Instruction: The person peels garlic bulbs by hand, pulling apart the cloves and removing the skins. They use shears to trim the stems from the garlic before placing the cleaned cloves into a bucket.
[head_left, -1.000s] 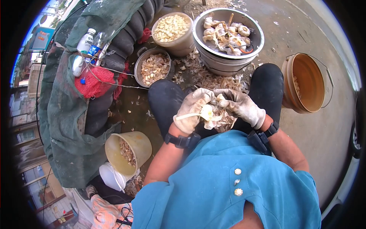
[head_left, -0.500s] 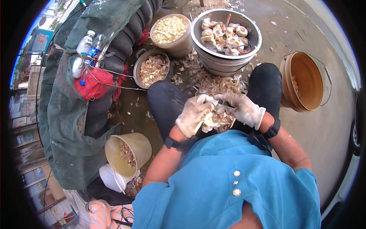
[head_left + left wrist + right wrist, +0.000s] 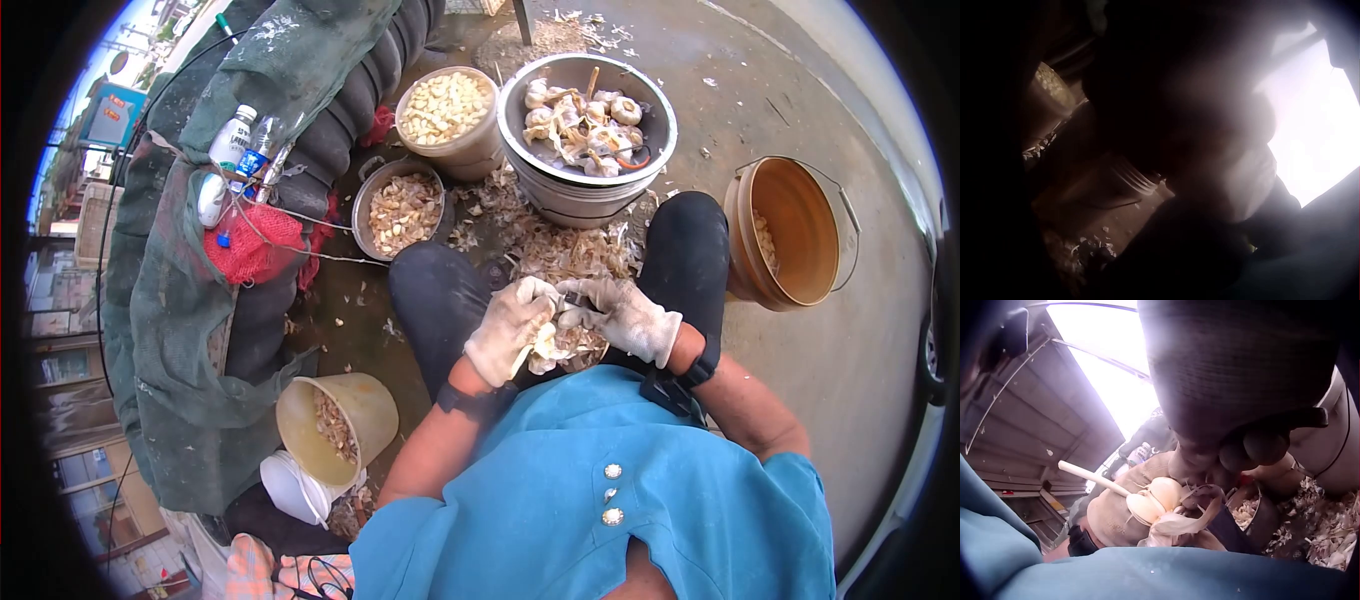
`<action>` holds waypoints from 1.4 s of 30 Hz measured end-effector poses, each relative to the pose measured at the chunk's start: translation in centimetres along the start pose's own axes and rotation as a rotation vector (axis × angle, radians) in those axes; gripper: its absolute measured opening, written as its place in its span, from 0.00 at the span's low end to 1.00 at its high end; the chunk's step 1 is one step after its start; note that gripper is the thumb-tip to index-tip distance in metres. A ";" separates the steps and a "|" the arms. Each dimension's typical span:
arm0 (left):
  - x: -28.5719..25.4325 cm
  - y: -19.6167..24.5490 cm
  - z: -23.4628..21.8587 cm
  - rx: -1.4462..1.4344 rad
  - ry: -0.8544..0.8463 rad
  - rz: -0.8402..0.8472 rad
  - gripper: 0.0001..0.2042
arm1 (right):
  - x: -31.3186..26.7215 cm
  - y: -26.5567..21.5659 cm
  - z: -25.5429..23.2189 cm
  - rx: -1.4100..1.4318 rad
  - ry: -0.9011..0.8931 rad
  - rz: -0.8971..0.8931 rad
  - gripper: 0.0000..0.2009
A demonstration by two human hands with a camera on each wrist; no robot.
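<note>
In the head view, my gloved left hand [image 3: 510, 330] grips a partly peeled garlic bulb [image 3: 545, 348] over my lap. The right wrist view shows its pale bare cloves [image 3: 1154, 499], long stalk [image 3: 1091, 477] and torn papery skin [image 3: 1188, 522] against the left glove. My gloved right hand [image 3: 632, 318] meets the left at the bulb's far side. Its fingers curl round a dark handle-like thing [image 3: 1310, 417], whose kind I cannot tell. More loose skin [image 3: 582, 345] lies below both hands. The left wrist view is mostly dark.
Ahead, a metal basin [image 3: 665, 110] of garlic bulbs [image 3: 585, 125] tops a bucket. Left of it stand a bucket of peeled cloves [image 3: 445, 105] and a pot of cloves and skins [image 3: 402, 215]. An orange-brown bucket [image 3: 805, 240] is at right, a pale tilted bucket [image 3: 375, 420] at left.
The bulb has turned in the left hand, so its stalk and bare cloves show less in the head view. Both hands stay close together. The head view has tilted slightly upward.
</note>
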State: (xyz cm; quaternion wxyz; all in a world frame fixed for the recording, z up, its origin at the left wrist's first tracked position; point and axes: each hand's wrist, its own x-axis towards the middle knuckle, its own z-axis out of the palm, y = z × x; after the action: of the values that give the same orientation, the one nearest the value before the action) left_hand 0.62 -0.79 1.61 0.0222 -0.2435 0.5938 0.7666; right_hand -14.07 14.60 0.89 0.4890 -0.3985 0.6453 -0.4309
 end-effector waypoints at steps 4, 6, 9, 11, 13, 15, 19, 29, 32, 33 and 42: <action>-0.6 0.2 0.1 -0.458 -0.118 -0.044 0.07 | 0.0 -1.4 0.2 0.285 0.044 -0.029 0.20; 0.1 -0.7 0.0 -0.800 -0.180 0.028 0.10 | 0.0 -2.4 -0.1 0.563 0.009 0.141 0.21; -0.1 -1.0 0.1 -0.826 -0.114 0.042 0.11 | -0.2 -1.8 -0.4 0.600 0.008 0.102 0.21; 0.0 -0.8 0.0 -0.695 -0.204 0.136 0.12 | -0.3 -1.7 -0.8 0.769 -0.111 0.177 0.20; -0.4 0.5 0.1 -0.669 -0.250 0.094 0.13 | -0.2 -1.0 -0.3 0.830 -0.105 0.139 0.19; -0.4 0.9 0.2 -0.643 -0.296 0.052 0.13 | -0.2 -0.6 0.0 0.890 -0.100 0.100 0.18; -0.5 1.0 0.9 -0.556 -0.281 0.039 0.12 | -0.1 -0.1 -0.2 1.096 -0.116 0.126 0.17; 1.0 -0.8 1.0 -0.447 -0.062 0.131 0.10 | -1.7 -0.6 -4.4 1.241 0.116 0.140 0.19; 1.2 -0.6 1.2 -0.545 -0.055 0.119 0.11 | -4.5 -1.3 -9.0 1.306 0.450 -0.075 0.20; 1.0 0.2 1.6 -0.463 -0.015 0.103 0.12 | -5.5 0.2 -11.0 1.424 0.477 -0.319 0.23; 2.4 -0.3 3.2 -0.468 0.132 0.224 0.20 | -6.3 0.7 -8.6 1.205 0.590 -0.002 0.20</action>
State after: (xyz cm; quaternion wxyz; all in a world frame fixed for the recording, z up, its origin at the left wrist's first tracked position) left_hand -2.55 1.66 0.95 -0.1585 -0.2240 0.4237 0.8632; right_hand -21.24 22.17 3.36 0.4285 0.0781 0.3984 -0.8072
